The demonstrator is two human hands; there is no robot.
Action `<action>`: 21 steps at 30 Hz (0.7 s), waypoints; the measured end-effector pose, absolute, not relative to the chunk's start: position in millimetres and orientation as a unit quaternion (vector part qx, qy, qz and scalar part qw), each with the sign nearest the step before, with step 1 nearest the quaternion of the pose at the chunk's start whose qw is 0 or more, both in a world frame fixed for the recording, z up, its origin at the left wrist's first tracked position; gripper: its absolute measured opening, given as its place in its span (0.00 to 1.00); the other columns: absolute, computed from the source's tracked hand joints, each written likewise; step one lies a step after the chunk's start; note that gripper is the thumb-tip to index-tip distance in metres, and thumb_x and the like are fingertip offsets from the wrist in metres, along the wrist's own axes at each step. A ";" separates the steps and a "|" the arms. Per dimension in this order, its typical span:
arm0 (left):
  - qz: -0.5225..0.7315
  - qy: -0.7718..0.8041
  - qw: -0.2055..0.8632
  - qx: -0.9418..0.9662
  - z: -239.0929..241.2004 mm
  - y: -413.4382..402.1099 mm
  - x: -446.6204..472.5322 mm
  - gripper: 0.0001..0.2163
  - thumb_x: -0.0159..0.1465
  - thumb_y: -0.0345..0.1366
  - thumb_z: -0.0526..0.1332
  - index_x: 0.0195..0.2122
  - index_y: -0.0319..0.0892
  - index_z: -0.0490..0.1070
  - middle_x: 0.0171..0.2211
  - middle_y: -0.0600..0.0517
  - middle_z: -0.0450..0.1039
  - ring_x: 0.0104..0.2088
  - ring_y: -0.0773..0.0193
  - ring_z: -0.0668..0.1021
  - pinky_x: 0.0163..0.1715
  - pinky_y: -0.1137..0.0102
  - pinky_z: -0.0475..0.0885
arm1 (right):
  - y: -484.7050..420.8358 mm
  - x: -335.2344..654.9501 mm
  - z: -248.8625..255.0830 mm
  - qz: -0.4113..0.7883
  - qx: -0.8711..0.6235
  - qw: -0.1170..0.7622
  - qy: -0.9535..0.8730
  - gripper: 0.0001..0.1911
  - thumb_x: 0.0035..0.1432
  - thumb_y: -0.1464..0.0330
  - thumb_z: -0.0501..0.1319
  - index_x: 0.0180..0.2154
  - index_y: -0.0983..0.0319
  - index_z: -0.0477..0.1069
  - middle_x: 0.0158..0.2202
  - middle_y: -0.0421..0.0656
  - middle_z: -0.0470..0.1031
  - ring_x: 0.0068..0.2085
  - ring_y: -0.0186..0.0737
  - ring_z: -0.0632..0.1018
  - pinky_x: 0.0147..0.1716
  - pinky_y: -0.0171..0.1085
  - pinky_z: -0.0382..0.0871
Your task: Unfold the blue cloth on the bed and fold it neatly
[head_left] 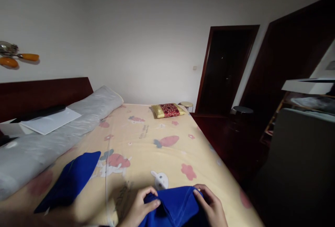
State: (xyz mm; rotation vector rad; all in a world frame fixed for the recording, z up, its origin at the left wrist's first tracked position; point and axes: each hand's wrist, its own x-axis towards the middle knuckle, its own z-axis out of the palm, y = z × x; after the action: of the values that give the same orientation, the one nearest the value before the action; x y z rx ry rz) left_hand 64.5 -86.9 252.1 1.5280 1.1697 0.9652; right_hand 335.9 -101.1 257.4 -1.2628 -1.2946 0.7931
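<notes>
Blue cloth pinched at its upper edge by both hands, left hand and right hand, fingers closed on it, over the bed.

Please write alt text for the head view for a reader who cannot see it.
Both hands, left hand and right hand, pinch a blue cloth on a cartoon-print bed sheet. Another blue cloth lies left; a red-and-gold cushion sits at the far edge.

A yellow bed sheet with bunnies and carrots covers the bed. Far ahead of the hands lies a red and gold pillow. Far off to their left, a long gray roll holds white paper. A dark door stands far right.
</notes>
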 end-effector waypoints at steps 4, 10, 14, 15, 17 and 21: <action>0.401 0.491 0.519 0.573 254.2 -87.1 65.7 0.18 0.51 0.55 0.65 0.28 0.45 0.74 0.30 0.53 0.75 0.38 0.57 0.73 0.42 0.67 0.65 | -99.9 337.5 251.2 0.352 -0.536 0.540 -0.545 0.21 0.50 0.48 0.63 0.31 0.59 0.78 0.30 0.44 0.80 0.34 0.46 0.80 0.34 0.37 0.76; 0.451 0.482 0.629 0.410 241.2 -83.9 65.1 0.10 0.45 0.44 0.71 0.22 0.46 0.75 0.24 0.54 0.73 0.33 0.59 0.74 0.37 0.67 0.66 | -95.6 344.5 240.4 0.346 -0.573 0.525 -0.527 0.25 0.48 0.45 0.63 0.35 0.57 0.81 0.37 0.46 0.82 0.46 0.56 0.80 0.48 0.46 0.75; 0.452 0.459 0.679 0.351 239.3 -85.9 62.5 0.11 0.41 0.38 0.74 0.26 0.45 0.77 0.25 0.54 0.76 0.32 0.61 0.76 0.38 0.67 0.68 | -94.3 349.1 241.8 0.301 -0.572 0.530 -0.549 0.24 0.48 0.46 0.63 0.37 0.56 0.81 0.39 0.47 0.82 0.45 0.54 0.80 0.43 0.43 0.76; 0.448 0.450 0.693 0.342 241.0 -87.1 62.4 0.13 0.40 0.37 0.75 0.27 0.44 0.77 0.26 0.54 0.77 0.31 0.62 0.76 0.38 0.67 0.68 | -94.0 350.0 242.1 0.286 -0.571 0.535 -0.553 0.23 0.49 0.46 0.63 0.37 0.55 0.81 0.40 0.48 0.81 0.44 0.52 0.79 0.42 0.41 0.76; 0.438 0.429 0.717 0.332 245.8 -89.3 62.7 0.15 0.39 0.36 0.75 0.29 0.43 0.77 0.26 0.55 0.78 0.30 0.62 0.77 0.39 0.67 0.69 | -93.3 351.3 241.6 0.253 -0.572 0.550 -0.553 0.23 0.49 0.47 0.63 0.38 0.55 0.81 0.40 0.48 0.79 0.44 0.50 0.79 0.40 0.39 0.75; 0.453 0.399 0.733 0.314 254.0 -87.8 63.0 0.16 0.40 0.37 0.76 0.30 0.41 0.77 0.29 0.51 0.80 0.34 0.60 0.79 0.44 0.65 0.69 | -91.4 354.0 236.5 0.202 -0.582 0.573 -0.540 0.24 0.49 0.46 0.63 0.39 0.54 0.81 0.34 0.45 0.73 0.38 0.44 0.76 0.33 0.37 0.72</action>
State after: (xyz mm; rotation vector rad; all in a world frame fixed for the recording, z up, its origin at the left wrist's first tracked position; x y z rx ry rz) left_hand 63.0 -87.8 254.0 0.6908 0.8769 0.9968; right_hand 354.0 -91.4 236.5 -1.3648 -1.2662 0.4727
